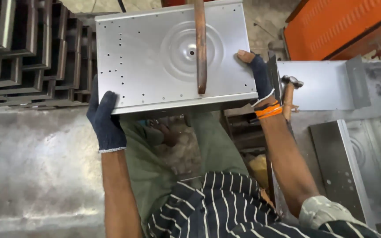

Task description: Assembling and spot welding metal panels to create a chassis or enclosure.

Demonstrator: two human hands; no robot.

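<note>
A flat grey sheet-metal panel with small punched holes and a round embossed ring lies in front of me, held level. My left hand, in a dark blue glove, grips its near left corner. My right hand, in a dark fingerless glove with orange bands at the wrist, grips the panel's right edge. A copper-coloured bar reaches down from above over the panel, its tip near the panel's near edge.
Stacked dark metal channels fill the upper left. An orange machine cover sits at the upper right, with more grey metal panels and a hammer to the right. Grey concrete floor lies at the left.
</note>
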